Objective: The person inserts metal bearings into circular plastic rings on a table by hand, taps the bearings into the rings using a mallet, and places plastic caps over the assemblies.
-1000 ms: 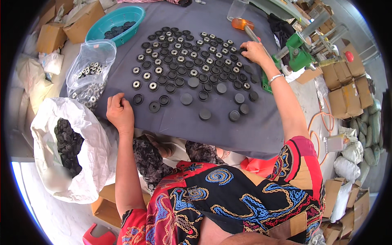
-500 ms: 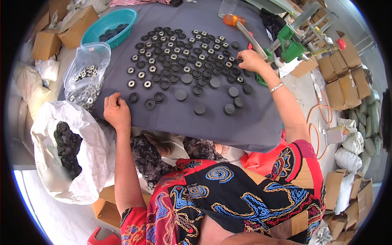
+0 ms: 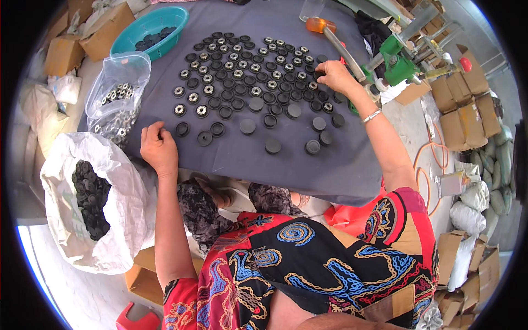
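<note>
Many round black plastic discs (image 3: 255, 104) lie spread over the dark cloth. Some are smooth caps facing up, others show a rimmed hollow, and several carry a shiny metal bearing (image 3: 202, 110) in the middle. My right hand (image 3: 337, 77) reaches to the far right of the spread, with its fingers drawn together at a black disc (image 3: 318, 75) that they partly cover. At the table's left front edge rests my left hand (image 3: 159, 149), its fingers curled and nothing showing in them. A clear plastic bag (image 3: 117, 104) of loose metal bearings sits beyond it.
A teal basin (image 3: 179, 33) with black discs stands at the far left. Below it, a white sack (image 3: 55, 187) holds more black parts. On the right are a hammer (image 3: 341, 49) with an orange head and a green hand press (image 3: 397, 69). Cardboard boxes (image 3: 465, 124) line the right side.
My right hand has shifted slightly left and away from me, onto a disc at the far right of the spread. My left hand stays in its place. The view has tilted slightly.
</note>
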The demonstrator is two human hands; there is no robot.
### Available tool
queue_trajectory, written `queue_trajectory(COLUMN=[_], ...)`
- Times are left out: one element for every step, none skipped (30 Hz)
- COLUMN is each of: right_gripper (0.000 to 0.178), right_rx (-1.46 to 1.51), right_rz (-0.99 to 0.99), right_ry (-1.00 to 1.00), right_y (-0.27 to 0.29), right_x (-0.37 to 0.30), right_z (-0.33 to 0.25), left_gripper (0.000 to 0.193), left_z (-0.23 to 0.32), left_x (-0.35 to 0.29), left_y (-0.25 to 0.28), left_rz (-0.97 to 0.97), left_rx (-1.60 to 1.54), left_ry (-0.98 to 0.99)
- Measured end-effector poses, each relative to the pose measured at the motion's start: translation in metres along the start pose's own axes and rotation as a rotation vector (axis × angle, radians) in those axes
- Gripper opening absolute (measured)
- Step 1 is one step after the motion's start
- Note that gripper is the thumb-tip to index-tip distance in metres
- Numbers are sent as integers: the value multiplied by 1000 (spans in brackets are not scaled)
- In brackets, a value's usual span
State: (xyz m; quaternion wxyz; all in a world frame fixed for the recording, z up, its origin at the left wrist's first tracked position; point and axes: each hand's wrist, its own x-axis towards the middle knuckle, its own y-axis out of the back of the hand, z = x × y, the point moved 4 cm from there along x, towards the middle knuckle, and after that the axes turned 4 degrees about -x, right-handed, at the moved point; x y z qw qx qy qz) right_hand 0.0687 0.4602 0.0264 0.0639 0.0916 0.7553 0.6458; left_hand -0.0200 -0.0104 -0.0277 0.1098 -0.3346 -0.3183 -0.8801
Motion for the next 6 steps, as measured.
queue_trajectory(right_gripper=[34, 34, 32, 30, 30, 30], right_rx=[-20, -20, -81, -143, -151, -159], right_rz=[17, 16, 22, 28, 20, 14], right_ry=[1, -1, -46, -91, -80, -65], right_y=[1, 2, 4, 6, 5, 5], right_x=[2, 4, 6, 8, 8, 9], right_z=[1, 3, 4, 6, 7, 7], left_gripper=[16, 16, 16, 16, 15, 15], left_z=[0, 0, 0, -1, 0, 1], left_x=[0, 0, 0, 1, 0, 1], left_y=[0, -1, -1, 0, 0, 0], left_rz=[1, 0, -3, -5, -7, -5], left_rx=[-12, -13, -1, 9, 12, 16], left_ry=[9, 10, 13, 15, 10, 4])
